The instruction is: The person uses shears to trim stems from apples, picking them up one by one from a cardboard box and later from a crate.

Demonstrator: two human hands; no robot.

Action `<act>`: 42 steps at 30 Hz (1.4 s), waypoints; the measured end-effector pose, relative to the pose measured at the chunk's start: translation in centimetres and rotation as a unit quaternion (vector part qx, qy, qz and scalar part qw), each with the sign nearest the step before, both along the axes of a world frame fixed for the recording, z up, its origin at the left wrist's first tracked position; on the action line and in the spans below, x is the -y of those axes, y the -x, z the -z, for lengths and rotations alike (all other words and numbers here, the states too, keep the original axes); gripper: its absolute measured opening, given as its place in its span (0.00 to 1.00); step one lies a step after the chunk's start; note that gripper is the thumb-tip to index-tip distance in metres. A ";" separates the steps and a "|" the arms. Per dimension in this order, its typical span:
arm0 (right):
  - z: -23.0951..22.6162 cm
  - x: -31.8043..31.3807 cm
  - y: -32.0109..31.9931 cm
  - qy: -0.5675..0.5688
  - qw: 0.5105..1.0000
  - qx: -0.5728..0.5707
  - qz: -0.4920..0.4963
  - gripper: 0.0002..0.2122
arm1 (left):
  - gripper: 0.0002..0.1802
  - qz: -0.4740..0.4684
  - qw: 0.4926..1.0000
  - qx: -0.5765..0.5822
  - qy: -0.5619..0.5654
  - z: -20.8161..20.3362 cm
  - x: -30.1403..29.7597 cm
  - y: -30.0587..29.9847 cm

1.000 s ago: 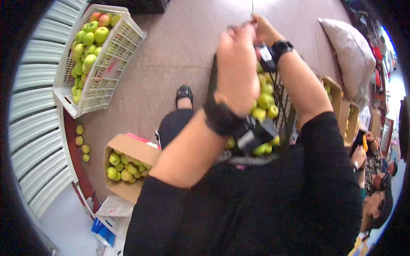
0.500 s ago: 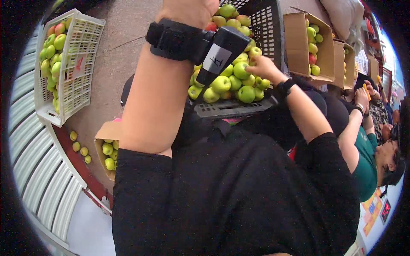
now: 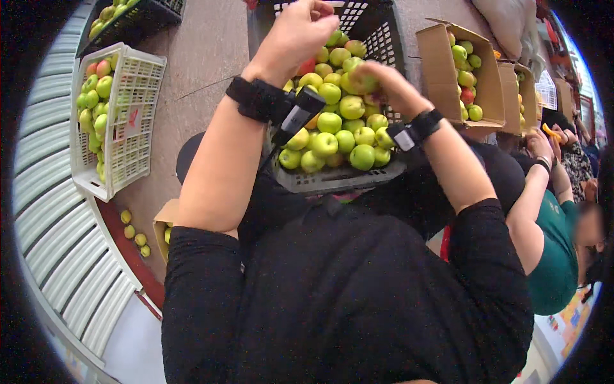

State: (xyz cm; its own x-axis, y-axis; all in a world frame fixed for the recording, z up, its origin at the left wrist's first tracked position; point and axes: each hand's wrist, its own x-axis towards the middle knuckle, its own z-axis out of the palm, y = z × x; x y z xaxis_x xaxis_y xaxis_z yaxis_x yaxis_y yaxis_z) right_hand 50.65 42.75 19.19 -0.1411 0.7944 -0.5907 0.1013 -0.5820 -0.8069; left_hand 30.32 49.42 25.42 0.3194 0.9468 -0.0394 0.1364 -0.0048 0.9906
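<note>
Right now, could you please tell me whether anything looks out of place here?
Yes: several loose apples lie on the floor at left, near the white crate. They look odd because most other apples sit in containers, such as the black crate before the person.

The right hand is blurred — its hold on an apple unclear. The top edge crops the black crate and corner crate; the left arm hides most of a carton.

Green apples in black crate
</note>
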 end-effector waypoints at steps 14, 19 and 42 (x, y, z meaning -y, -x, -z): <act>-6.7 -2.1 -0.7 0.086 0.962 -0.255 0.053 0.20 | 0.39 0.166 0.986 0.026 0.018 0.9 2.4 -3.8; -5.6 -2.9 -1.4 0.073 0.968 -0.238 0.011 0.20 | 0.38 0.139 0.990 0.000 0.041 0.2 2.6 -4.2; -6.1 -2.3 -1.5 -0.141 0.984 -0.028 -0.101 0.20 | 0.32 0.094 0.990 -0.078 -0.077 0.5 2.9 -2.6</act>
